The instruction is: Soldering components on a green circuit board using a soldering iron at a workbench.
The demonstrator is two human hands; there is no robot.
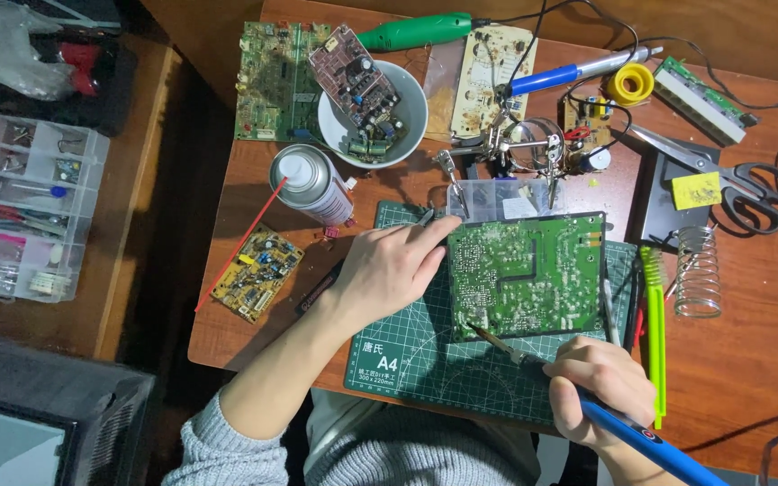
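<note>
Right hand (pixel 601 387) grips soldering iron (pixel 587 396) (tip up-left, on circuit board (pixel 526 274)); left hand (pixel 389 265) steadies it.

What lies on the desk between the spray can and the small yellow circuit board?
Only a thin red straw, slanting from the spray can past the yellow board; otherwise bare wood in the head view.
</note>
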